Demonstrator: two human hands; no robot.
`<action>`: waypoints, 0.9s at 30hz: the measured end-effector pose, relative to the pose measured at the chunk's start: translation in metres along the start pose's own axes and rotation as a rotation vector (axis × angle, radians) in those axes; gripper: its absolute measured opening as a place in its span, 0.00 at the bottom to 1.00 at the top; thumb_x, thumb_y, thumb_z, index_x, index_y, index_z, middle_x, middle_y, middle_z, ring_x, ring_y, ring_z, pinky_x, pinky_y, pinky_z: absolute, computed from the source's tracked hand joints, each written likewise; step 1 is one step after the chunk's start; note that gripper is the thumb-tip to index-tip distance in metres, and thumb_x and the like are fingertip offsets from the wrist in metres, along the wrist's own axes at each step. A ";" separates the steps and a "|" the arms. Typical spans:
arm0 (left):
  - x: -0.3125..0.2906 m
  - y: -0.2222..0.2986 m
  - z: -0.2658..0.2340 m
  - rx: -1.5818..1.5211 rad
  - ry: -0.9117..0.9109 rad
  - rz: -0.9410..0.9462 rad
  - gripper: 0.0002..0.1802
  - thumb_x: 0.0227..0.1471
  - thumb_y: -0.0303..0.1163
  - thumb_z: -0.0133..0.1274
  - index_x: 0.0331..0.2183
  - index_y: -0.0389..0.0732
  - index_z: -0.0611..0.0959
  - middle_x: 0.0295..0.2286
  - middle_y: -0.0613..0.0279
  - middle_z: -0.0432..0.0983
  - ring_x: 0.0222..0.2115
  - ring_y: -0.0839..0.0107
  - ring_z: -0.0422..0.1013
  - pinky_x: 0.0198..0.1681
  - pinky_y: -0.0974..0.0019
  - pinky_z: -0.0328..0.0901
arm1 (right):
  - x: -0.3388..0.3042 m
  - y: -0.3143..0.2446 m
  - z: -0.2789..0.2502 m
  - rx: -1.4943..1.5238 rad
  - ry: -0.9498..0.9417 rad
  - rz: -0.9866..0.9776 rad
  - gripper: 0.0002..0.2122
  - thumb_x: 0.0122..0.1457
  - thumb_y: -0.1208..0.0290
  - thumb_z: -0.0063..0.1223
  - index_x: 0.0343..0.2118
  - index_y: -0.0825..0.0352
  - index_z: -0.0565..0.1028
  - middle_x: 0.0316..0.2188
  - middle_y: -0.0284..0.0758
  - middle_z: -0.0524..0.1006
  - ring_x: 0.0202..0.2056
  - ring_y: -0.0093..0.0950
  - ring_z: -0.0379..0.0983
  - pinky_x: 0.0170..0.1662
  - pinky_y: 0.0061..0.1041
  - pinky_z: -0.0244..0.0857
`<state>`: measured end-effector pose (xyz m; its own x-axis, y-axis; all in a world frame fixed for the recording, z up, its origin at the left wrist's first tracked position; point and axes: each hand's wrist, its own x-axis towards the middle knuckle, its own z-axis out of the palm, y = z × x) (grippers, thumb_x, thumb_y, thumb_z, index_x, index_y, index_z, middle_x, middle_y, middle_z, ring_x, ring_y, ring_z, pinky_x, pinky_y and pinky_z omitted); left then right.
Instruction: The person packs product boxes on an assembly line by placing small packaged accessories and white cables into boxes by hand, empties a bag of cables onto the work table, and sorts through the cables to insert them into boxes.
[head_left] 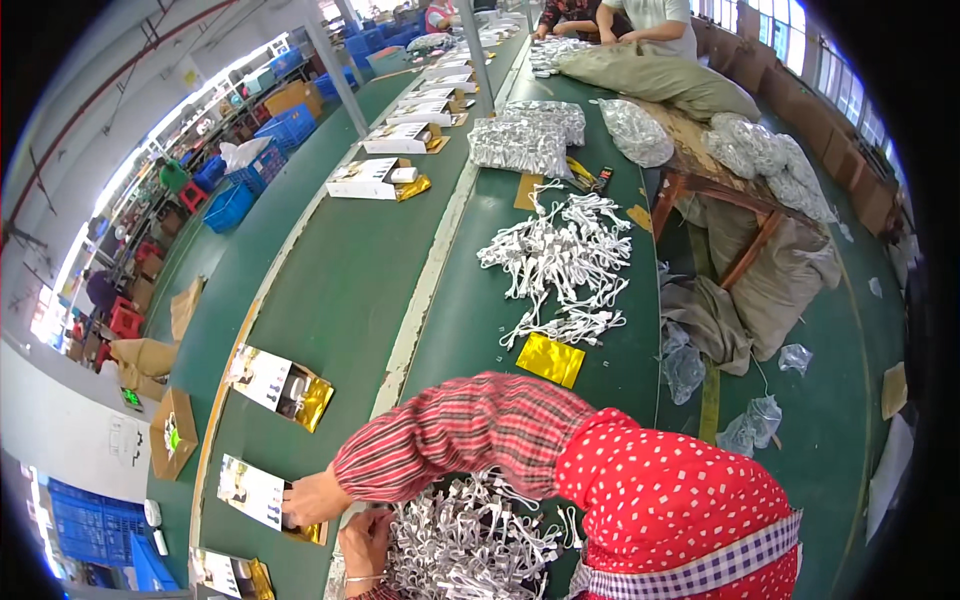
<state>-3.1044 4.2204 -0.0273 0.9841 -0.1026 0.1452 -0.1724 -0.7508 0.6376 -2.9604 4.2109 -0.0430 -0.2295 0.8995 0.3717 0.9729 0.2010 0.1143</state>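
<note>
My right hand (315,499), in a red plaid sleeve, reaches across to the open end of a white printed box (251,491). Its fingers are bent into the opening, beside a gold packet (313,532); what they grip is hidden. Just below that arm is my left hand (364,545), with a bracelet at the wrist. Curled fingers rest at the left edge of a heap of bundled white cables (470,545); whatever they hold cannot be made out. Similar open boxes with gold packets lie on either side, one farther up (265,378) and one nearer (218,572).
A second heap of white cables (565,255) and a gold pouch (550,360) lie ahead on the green bench. Bagged bundles (520,147) sit beyond them. More boxes (362,179) line the belt. A wooden table (690,150) stands right; people (650,25) work at the far end.
</note>
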 end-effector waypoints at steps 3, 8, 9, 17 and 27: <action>-0.007 0.008 -0.003 0.008 0.044 -0.065 0.06 0.44 0.27 0.57 0.26 0.33 0.79 0.19 0.49 0.74 0.21 0.54 0.72 0.26 0.58 0.65 | -0.042 -0.004 -0.036 0.236 0.067 0.092 0.07 0.46 0.69 0.53 0.24 0.68 0.75 0.28 0.43 0.76 0.37 0.42 0.73 0.33 0.35 0.70; -0.029 0.008 -0.020 0.154 0.186 0.015 0.04 0.49 0.26 0.50 0.27 0.36 0.76 0.24 0.47 0.73 0.25 0.48 0.70 0.28 0.53 0.64 | -0.122 -0.032 -0.091 0.407 -0.189 0.236 0.13 0.49 0.66 0.52 0.31 0.73 0.73 0.29 0.49 0.74 0.36 0.45 0.72 0.38 0.39 0.67; -0.028 0.021 -0.019 0.160 0.205 0.018 0.03 0.49 0.27 0.50 0.27 0.38 0.75 0.24 0.50 0.73 0.26 0.50 0.70 0.29 0.52 0.63 | -0.150 -0.042 -0.101 0.498 0.009 0.215 0.13 0.52 0.64 0.52 0.31 0.72 0.72 0.30 0.48 0.73 0.37 0.44 0.70 0.39 0.38 0.66; -0.045 0.053 -0.036 0.255 0.455 -0.050 0.05 0.48 0.27 0.53 0.26 0.38 0.75 0.22 0.57 0.72 0.23 0.59 0.71 0.26 0.61 0.64 | -0.187 -0.063 -0.131 0.599 -0.208 0.301 0.12 0.54 0.70 0.52 0.39 0.70 0.68 0.37 0.41 0.67 0.40 0.39 0.66 0.43 0.35 0.63; -0.032 -0.018 -0.051 -0.196 0.647 -0.697 0.13 0.47 0.32 0.52 0.21 0.29 0.79 0.16 0.58 0.76 0.13 0.75 0.71 0.19 0.73 0.66 | -0.176 -0.064 -0.120 0.469 -0.121 0.341 0.16 0.50 0.78 0.51 0.44 0.65 0.66 0.33 0.39 0.65 0.37 0.38 0.68 0.38 0.34 0.66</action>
<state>-3.1349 4.2708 -0.0048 0.6637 0.7471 0.0378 0.3787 -0.3791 0.8443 -2.9860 3.9929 -0.0057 0.0761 0.9757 0.2056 0.9061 0.0184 -0.4226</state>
